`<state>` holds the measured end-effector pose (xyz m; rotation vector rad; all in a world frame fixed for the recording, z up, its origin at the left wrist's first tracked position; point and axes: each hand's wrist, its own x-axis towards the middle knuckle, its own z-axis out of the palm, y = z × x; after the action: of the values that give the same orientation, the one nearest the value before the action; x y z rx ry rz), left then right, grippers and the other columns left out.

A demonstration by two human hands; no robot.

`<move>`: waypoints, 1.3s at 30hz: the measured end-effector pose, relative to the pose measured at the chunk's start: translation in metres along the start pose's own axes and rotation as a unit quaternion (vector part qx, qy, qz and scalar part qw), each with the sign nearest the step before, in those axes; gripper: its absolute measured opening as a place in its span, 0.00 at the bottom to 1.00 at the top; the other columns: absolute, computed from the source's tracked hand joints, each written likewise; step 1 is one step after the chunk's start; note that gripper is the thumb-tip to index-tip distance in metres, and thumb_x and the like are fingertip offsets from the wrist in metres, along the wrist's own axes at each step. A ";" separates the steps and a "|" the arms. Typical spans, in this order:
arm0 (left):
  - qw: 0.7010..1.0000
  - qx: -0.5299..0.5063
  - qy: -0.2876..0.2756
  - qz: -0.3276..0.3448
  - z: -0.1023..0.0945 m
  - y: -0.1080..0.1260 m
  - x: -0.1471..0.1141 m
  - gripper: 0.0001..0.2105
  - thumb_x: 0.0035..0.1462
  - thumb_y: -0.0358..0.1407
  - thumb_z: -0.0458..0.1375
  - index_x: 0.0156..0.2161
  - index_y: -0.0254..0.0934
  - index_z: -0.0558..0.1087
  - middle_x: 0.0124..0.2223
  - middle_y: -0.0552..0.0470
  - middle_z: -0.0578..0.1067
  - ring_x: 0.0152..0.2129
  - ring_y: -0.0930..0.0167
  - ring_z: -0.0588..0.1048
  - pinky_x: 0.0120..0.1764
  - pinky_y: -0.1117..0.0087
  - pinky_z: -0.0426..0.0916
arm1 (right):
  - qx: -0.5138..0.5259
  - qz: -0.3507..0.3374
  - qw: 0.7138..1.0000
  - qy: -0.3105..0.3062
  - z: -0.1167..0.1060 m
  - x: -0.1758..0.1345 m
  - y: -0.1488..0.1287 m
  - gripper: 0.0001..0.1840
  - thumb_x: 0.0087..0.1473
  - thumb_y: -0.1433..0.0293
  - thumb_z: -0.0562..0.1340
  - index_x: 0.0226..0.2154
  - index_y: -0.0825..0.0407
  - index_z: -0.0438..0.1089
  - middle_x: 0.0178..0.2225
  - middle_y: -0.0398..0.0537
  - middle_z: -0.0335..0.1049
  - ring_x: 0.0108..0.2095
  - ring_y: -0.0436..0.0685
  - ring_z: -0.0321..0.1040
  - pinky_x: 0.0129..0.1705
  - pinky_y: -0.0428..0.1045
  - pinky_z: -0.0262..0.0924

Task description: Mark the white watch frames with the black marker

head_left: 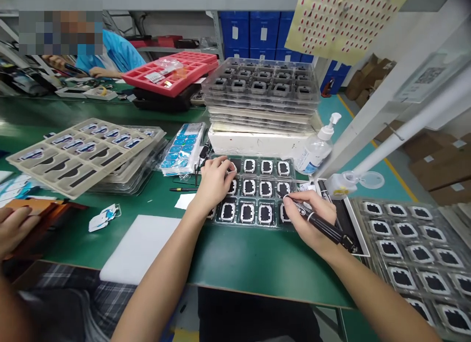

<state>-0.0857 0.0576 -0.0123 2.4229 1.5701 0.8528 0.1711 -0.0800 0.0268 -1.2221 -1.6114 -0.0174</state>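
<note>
L hand (214, 181): your fingers pinch a framed part at tray's (253, 223) left edge, steadying it.
R hand (310, 218): clenched on black pen (324, 226), tip down at tray's right cells.
Tray: flat on green surface (239, 256), close in front for reach.

An electronics assembly workshop. A long green-topped workbench (239, 263) carries stacked clear plastic component trays (263, 87) at 12 o'clock, a red compartmented plastic tray (172, 72) at 11 o'clock, and blue stackable storage bins (257, 33) behind. A co-worker in a blue smock (117, 52) sits at 10 o'clock.
</note>
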 end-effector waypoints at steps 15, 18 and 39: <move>0.951 -0.302 0.063 -0.002 -0.005 0.033 -0.010 0.14 0.60 0.36 0.68 0.47 0.41 0.69 0.53 0.46 0.75 0.43 0.67 0.79 0.47 0.63 0.78 | 0.013 0.010 0.999 0.028 0.008 -0.010 0.003 0.09 0.60 0.66 0.72 0.44 0.45 0.77 0.34 0.43 0.81 0.31 0.56 0.79 0.35 0.51 0.77; 0.882 -0.468 0.021 -0.046 -0.001 0.056 -0.018 0.22 0.55 0.35 0.72 0.53 0.41 0.70 0.59 0.46 0.73 0.40 0.72 0.81 0.40 0.71 0.79 | 0.065 0.036 0.997 0.035 0.010 -0.012 0.001 0.16 0.58 0.68 0.74 0.48 0.46 0.74 0.38 0.45 0.80 0.35 0.57 0.81 0.39 0.51 0.79; 0.831 -0.552 -0.064 0.033 0.018 0.096 -0.049 0.21 0.60 0.23 0.66 0.55 0.42 0.70 0.47 0.51 0.79 0.44 0.73 0.83 0.49 0.73 0.80 | 0.145 -0.009 0.989 -0.029 0.005 -0.006 0.000 0.13 0.58 0.78 0.71 0.41 0.46 0.74 0.41 0.49 0.84 0.40 0.60 0.84 0.43 0.54 0.79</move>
<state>-0.0138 -0.0249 -0.0077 1.5970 0.5892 1.1317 0.1666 -0.0815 0.0199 -0.9900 -1.6106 0.2351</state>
